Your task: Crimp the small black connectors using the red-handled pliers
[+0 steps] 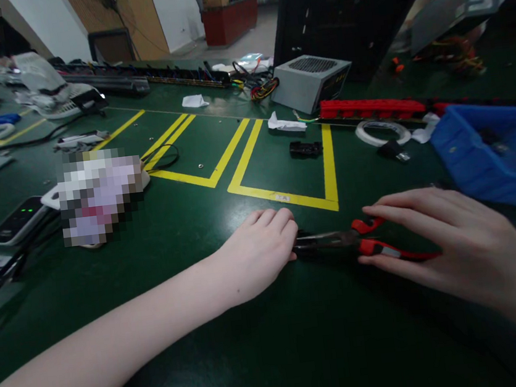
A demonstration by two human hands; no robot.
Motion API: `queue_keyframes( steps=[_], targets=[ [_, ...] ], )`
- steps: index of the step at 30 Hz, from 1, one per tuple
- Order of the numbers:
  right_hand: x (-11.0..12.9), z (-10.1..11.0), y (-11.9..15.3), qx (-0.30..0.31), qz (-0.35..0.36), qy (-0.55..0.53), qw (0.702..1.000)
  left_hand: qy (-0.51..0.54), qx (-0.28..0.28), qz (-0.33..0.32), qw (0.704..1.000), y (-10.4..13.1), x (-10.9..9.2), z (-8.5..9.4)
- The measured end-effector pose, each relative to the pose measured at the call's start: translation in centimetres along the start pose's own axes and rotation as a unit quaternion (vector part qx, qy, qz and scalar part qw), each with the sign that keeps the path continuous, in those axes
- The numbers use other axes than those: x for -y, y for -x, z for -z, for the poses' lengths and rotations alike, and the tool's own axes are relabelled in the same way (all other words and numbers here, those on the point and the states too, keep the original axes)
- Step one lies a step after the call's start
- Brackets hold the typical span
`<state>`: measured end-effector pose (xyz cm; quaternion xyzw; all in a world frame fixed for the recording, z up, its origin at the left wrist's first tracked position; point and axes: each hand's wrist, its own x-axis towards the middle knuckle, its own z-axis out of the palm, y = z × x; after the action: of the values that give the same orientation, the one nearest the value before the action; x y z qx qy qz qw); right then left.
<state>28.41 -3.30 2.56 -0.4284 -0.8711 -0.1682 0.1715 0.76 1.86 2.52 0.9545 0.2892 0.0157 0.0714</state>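
Observation:
Red-handled pliers (333, 240) lie nearly level just above the green table, jaws pointing left. My right hand (464, 244) holds their parted handles, the thumb on the lower one and the fingers on the upper one. My left hand (262, 249) is closed, palm down, round a small black object (304, 241) at the jaw tips; most of that object is hidden under the fingers. Beyond the hands, another black part (306, 149) lies inside a yellow tape outline (286, 199).
At the right is a blue bin (505, 153), with a coil of white cable (382, 133) beside it. A grey power supply (310, 79) and a red strip (372, 108) stand farther back. A phone (104, 195) and black cables (18, 258) lie at the left.

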Motion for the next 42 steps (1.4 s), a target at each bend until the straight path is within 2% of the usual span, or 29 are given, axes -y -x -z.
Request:
queue_keyframes(
  steps=[13,17,20,23,28,35,42],
  targets=[
    [0.9,1.5,-1.0,0.023,-0.019,0.039,0.999,0.049,0.007,0.003,0.999,-0.4,-0.1,-0.1],
    [0.9,1.8,-1.0,0.008,-0.011,0.052,0.999,0.098,-0.013,-0.001,0.995,-0.3,0.1,-0.3],
    [0.9,2.0,-0.9,0.025,-0.025,0.042,0.998,0.140,-0.041,-0.007,0.989,-0.3,0.2,-0.5],
    [1.0,2.1,-1.0,0.035,-0.004,0.050,0.998,0.161,-0.054,-0.016,0.985,-0.4,0.3,-0.7],
    [1.1,2.5,-1.1,0.043,0.007,0.067,0.997,0.144,-0.051,-0.039,0.987,-0.6,0.3,-1.0],
    [1.2,3.2,-1.1,0.043,0.068,0.099,0.992,0.092,-0.054,-0.088,0.990,-0.8,0.5,-1.4],
    [1.1,3.1,-0.9,0.035,0.069,0.119,0.990,0.118,-0.071,-0.091,0.986,-0.8,1.3,-1.8]
  ],
)
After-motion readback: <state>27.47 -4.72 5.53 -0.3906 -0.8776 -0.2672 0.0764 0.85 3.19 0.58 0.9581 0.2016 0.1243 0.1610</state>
